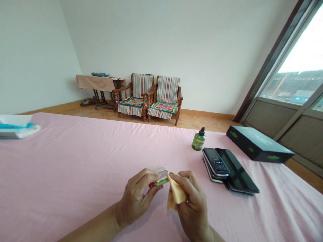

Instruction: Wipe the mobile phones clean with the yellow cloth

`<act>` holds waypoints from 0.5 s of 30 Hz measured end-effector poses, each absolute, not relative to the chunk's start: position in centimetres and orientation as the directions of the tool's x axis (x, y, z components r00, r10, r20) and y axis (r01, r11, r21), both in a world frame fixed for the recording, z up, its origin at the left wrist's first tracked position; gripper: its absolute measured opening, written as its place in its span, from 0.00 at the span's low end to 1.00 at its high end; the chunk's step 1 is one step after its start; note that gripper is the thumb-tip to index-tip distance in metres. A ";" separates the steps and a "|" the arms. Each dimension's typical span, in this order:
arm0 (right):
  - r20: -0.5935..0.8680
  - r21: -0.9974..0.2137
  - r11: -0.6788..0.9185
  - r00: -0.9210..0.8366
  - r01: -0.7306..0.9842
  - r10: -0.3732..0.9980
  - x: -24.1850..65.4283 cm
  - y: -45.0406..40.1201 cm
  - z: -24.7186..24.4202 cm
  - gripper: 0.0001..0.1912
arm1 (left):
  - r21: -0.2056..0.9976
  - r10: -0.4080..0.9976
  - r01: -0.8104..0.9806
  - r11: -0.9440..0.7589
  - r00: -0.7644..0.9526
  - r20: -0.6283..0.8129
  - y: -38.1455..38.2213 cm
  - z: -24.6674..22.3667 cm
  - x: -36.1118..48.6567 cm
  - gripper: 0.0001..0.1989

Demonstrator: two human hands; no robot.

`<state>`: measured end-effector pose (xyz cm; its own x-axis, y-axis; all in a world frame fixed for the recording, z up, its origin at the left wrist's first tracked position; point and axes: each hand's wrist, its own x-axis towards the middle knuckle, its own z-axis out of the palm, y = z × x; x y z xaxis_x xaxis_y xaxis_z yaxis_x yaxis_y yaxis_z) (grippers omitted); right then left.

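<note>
My left hand [138, 192] is closed on a small phone [163, 175] with a greyish screen, a pale top end and a lime-green edge. Some red shows by the fingertips, and the fingers hide part of the phone. A yellow cloth [178, 192] is pinched in my right hand [193, 201], its lower end hanging down. The cloth's upper edge meets the right end of the phone. Both hands are just above the pink cloth cover [88, 168].
Right of my hands lie stacked phones [216, 163], the top one with a keypad, against a black tablet [238, 171]. Behind them stand a green spray bottle [199, 139] and a black box [259, 143]. A white-and-blue packet [19, 131] lies far left. Two wooden chairs [148, 97] stand beyond.
</note>
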<state>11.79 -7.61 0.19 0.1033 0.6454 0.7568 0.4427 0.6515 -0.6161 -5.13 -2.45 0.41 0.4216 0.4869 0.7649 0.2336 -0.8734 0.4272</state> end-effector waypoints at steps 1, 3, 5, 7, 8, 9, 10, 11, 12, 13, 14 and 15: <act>0.742 -0.643 0.640 0.133 0.420 0.657 11.7 -7.5 0.3 0.19 | 0.426 0.484 0.230 -0.875 0.414 0.771 -2.4 0.4 -5.1 0.07; 0.707 -0.693 0.616 0.183 0.375 0.683 11.6 -7.4 0.5 0.16 | 0.422 0.474 0.217 -0.880 0.404 0.782 -2.4 0.4 -5.2 0.06; 0.684 -0.722 0.608 0.204 0.332 0.700 11.6 -7.3 0.6 0.14 | 0.422 0.468 0.202 -0.884 0.398 0.789 -2.3 0.4 -5.2 0.06; 0.674 -0.734 0.612 0.205 0.296 0.709 11.7 -7.2 0.6 0.14 | 0.430 0.472 0.195 -0.881 0.393 0.789 -2.2 0.4 -5.2 0.06; 0.671 -0.737 0.614 0.206 0.283 0.712 11.7 -7.1 0.6 0.14 | 0.435 0.475 0.193 -0.880 0.390 0.789 -2.2 0.3 -5.2 0.06; 0.668 -0.741 0.614 0.208 0.272 0.714 11.7 -7.1 0.6 0.14 | 0.440 0.479 0.190 -0.878 0.387 0.788 -2.2 0.3 -5.2 0.06; 0.665 -0.744 0.613 0.209 0.264 0.717 11.6 -7.1 0.6 0.14 | 0.445 0.482 0.187 -0.876 0.384 0.788 -2.2 0.4 -5.3 0.06; 0.664 -0.745 0.614 0.210 0.259 0.717 11.6 -7.1 0.6 0.14 | 0.451 0.486 0.183 -0.873 0.379 0.787 -2.3 0.4 -5.3 0.06; 0.667 -0.743 0.619 0.209 0.255 0.715 11.6 -7.1 0.7 0.14 | 0.460 0.491 0.175 -0.871 0.376 0.786 -2.3 0.4 -5.3 0.06; 0.672 -0.739 0.624 0.206 0.255 0.712 11.6 -7.1 0.8 0.14 | 0.473 0.499 0.166 -0.865 0.374 0.782 -2.3 0.4 -5.3 0.06; 0.678 -0.733 0.630 0.202 0.257 0.707 11.6 -7.1 0.9 0.15 | 0.490 0.510 0.156 -0.858 0.373 0.775 -2.3 0.4 -5.3 0.06; 0.686 -0.725 0.636 0.197 0.263 0.700 11.6 -7.2 1.0 0.15 | 0.512 0.525 0.143 -0.847 0.374 0.764 -2.3 0.4 -5.3 0.06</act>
